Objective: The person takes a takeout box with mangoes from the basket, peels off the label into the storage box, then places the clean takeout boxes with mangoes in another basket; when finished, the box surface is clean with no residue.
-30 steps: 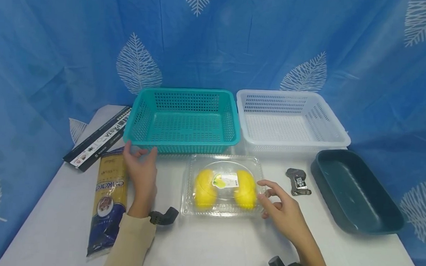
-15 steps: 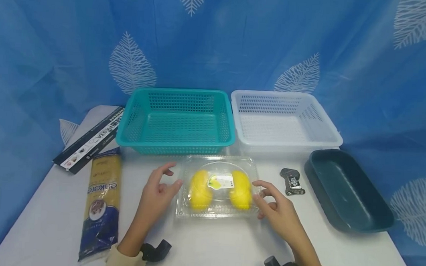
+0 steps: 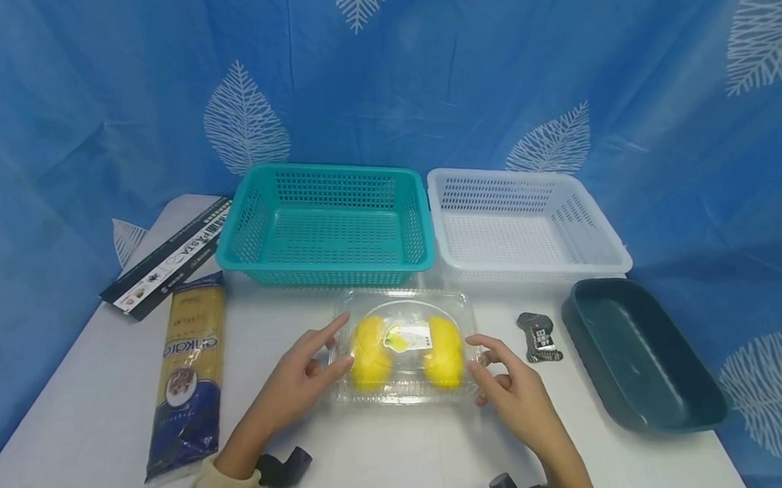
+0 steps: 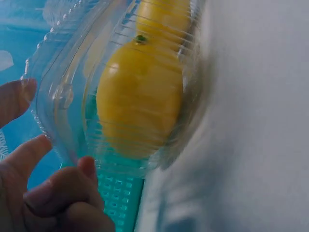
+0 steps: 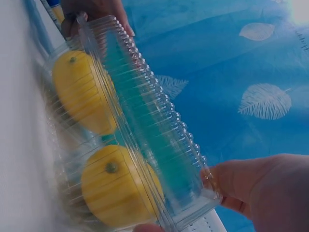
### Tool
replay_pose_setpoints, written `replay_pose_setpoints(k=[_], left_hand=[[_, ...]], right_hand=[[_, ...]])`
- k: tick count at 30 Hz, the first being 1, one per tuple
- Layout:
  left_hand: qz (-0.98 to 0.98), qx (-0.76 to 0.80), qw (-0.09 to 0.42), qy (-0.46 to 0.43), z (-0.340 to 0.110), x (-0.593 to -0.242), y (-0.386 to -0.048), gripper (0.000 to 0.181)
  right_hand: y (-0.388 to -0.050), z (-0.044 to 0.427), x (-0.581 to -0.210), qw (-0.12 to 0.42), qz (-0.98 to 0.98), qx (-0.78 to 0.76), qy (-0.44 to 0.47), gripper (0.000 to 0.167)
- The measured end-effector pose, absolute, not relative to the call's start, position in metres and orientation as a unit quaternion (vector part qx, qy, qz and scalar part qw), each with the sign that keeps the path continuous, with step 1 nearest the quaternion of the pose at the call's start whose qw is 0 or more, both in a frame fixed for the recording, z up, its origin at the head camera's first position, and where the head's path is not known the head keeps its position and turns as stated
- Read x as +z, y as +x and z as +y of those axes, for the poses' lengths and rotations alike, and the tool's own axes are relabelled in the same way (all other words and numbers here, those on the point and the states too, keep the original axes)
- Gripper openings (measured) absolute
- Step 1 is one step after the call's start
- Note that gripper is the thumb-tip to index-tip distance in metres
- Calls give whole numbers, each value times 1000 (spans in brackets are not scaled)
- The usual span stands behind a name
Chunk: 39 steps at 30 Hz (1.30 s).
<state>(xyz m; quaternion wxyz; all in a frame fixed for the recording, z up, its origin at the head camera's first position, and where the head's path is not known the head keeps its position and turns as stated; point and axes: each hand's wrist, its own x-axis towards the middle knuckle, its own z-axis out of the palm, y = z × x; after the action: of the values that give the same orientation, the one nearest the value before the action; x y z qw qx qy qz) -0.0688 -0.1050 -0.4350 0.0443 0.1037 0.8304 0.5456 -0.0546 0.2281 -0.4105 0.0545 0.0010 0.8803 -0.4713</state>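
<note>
A clear plastic clamshell box (image 3: 400, 388) with a lemon sticker lies mid-table, two yellow lemons (image 3: 445, 352) inside it. On its left side, my left hand (image 3: 300, 379) holds the rim, index finger stretched along the edge and thumb at the near corner. In the left wrist view, fingertips (image 4: 30, 89) touch the ridged rim while other fingers curl below it. My right hand (image 3: 516, 390) grips the opposite side. The right wrist view has a digit on the rim's corner and another fingertip (image 5: 147, 228) low against the box. Both palms are largely hidden.
Behind the box stand a teal basket (image 3: 326, 274) and a white basket (image 3: 536, 266). At left are a pasta packet (image 3: 188, 381) and a long black-and-white pasta box (image 3: 167, 262). A small black labelled item (image 3: 540, 336) and a dark green tray (image 3: 646, 360) are at right.
My left hand has come from the teal basket's front-left corner, right and toward me, onto the clamshell's left edge. My right hand has stayed at its right side.
</note>
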Motion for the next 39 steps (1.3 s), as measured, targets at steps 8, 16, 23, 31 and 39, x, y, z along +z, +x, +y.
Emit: replay_pose_setpoints(k=[8,16,23,31,39], left_hand=[[806,580,56,102,-104,-436,-71,63],[798,592,52,102,-101,-441,-70,64],[793,599,42,107,-101,-444,-69,63],[787,605,28,117,-100,-445,-69,64],[789,604,33,108,-100,-446,-69,64]], right_hand=[[-54,230,-413,48,885,-462,-19,40],[-55,236,-411,52,901,-431,-28,60],[-62,244,-400,-4,936,-350,-46,60],[-76,234,-381,-130,928,-339,-80,36],[-97,200,-379,-56,919,-354,-163,25]])
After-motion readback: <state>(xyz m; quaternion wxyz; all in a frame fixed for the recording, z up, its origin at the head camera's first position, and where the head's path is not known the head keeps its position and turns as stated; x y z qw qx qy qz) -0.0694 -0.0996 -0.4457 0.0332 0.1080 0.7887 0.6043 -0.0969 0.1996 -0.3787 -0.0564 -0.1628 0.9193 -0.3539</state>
